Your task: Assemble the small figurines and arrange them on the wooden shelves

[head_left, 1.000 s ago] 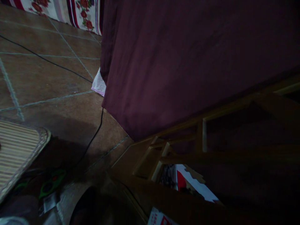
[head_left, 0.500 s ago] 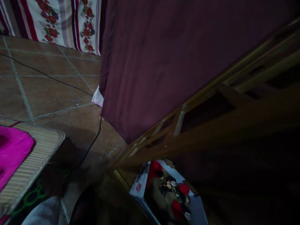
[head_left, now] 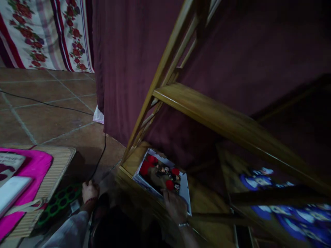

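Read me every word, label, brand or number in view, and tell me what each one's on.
No text is readable here.
Pale item with dark print, on the pink cloth: possible lettering, too blurred to read.
White box: any markings are too small and dim.
Blue-and-white prints, at right: too blurred to tell whether they include words.

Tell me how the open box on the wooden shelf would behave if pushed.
The open box looks thin-walled, so its sides would probably flex. Being low and broad, it seems unlikely to tip. The loose-looking red items inside may slide about.
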A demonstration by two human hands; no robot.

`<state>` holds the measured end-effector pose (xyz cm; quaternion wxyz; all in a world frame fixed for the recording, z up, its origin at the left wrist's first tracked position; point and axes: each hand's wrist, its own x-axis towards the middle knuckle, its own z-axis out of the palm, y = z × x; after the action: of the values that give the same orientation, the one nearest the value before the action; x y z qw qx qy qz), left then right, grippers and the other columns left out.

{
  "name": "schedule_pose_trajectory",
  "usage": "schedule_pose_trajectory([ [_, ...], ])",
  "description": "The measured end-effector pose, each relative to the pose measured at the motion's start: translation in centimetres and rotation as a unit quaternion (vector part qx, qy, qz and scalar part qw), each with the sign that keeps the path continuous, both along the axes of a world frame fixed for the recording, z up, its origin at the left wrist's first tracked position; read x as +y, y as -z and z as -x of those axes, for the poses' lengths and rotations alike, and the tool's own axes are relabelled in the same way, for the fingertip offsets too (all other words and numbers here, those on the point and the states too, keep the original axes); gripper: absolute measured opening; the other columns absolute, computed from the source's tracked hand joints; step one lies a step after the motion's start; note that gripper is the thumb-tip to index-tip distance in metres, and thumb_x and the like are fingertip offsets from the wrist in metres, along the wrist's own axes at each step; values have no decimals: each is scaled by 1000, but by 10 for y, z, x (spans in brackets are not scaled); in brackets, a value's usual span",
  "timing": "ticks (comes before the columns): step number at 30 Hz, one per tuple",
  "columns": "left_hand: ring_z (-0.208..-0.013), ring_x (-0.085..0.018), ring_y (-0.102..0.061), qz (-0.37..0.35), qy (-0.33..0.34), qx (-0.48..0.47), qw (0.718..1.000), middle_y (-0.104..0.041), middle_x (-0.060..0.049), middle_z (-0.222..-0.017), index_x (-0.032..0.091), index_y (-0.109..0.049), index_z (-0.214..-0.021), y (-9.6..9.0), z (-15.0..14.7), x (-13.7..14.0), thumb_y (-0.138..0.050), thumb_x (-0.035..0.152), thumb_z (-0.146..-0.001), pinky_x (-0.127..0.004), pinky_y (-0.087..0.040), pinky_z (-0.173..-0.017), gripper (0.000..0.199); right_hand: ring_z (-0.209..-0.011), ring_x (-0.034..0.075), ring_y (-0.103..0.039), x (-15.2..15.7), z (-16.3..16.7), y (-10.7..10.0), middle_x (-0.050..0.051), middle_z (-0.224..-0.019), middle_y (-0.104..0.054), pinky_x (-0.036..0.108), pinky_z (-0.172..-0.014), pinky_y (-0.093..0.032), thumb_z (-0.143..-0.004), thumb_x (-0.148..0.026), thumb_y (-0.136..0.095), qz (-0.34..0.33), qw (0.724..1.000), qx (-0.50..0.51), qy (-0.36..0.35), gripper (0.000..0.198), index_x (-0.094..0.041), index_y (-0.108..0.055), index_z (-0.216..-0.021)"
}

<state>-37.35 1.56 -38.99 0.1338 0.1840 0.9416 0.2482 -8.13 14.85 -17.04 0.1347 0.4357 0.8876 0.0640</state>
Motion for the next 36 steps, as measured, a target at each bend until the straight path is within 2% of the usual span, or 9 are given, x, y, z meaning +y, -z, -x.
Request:
schedule_pose_trajectory([
  [3,-98,-25,-46,-46,26,16,998,-40,-15,-106,10,-55,-96,-27,-16,5,-43,22,-74,-33,-41,-79,28,-80,17,-61,-3,4,-10,7,-94,-65,23,-63,-44,-82,-12,-29,41,999,1,33,37,-24,-56,-105],
  [6,-93,-21,-49,-103,57,5,993,-40,-11,-102,13,-54,-95,-57,-37,7,-42,23,-75,-31,-43,-77,25,-82,18,-60,-4,4,-12,7,-94,-64,26,-64,-44,-82,-14,-28,59,997,0,58,37,-24,-54,-108],
  [9,-90,-19,-50,-181,111,27,977,-43,-10,-99,14,-50,-94,-95,-60,10,-39,22,-75,-30,-43,-80,24,-85,20,-60,-4,3,-12,7,-95,-64,29,-67,-44,-83,-16,-28,74,995,10,65,36,-25,-54,-107],
  [15,-107,-19,-42,-349,261,97,895,-44,-10,-107,16,-40,-109,-190,-107,38,-36,21,-79,-33,-34,-94,31,-86,20,-60,-4,2,-16,5,-95,-65,33,-72,-43,-87,-31,-21,109,977,80,162,42,-26,-61,-95],
  [18,-112,-19,-39,-373,315,95,867,-42,-9,-114,18,-44,-107,-218,-130,68,-36,19,-80,-33,-32,-97,28,-87,20,-60,-7,1,-20,6,-94,-65,33,-73,-43,-86,-32,-21,108,971,113,180,43,-23,-63,-94],
  [21,-105,-16,-46,-346,383,67,854,-47,-8,-108,18,-48,-106,-225,-148,103,-38,14,-78,-28,-37,-92,30,-84,21,-61,-9,1,-22,8,-91,-66,33,-71,-44,-86,-32,-21,103,970,137,175,44,-22,-63,-94],
  [26,-106,-16,-47,-212,488,25,847,-50,-5,-110,19,-53,-103,-209,-163,137,-42,5,-71,-26,-37,-92,37,-82,22,-62,-11,-4,-17,9,-86,-67,33,-70,-45,-85,-31,-21,89,971,152,164,46,-20,-65,-87],
  [30,-108,-16,-46,-149,501,7,853,-51,-8,-116,15,-44,-116,-195,-169,145,-44,5,-70,-26,-34,-94,47,-83,23,-61,-10,-9,-11,8,-88,-67,34,-70,-45,-85,-30,-22,97,970,163,150,46,-19,-66,-83],
  [36,-100,-17,-52,-85,488,8,869,-56,-8,-108,17,-51,-108,-193,-169,151,-45,7,-71,-26,-38,-88,38,-84,23,-61,-12,-12,-13,9,-86,-67,34,-72,-44,-86,-35,-17,117,960,188,168,53,-18,-67,-83],
])
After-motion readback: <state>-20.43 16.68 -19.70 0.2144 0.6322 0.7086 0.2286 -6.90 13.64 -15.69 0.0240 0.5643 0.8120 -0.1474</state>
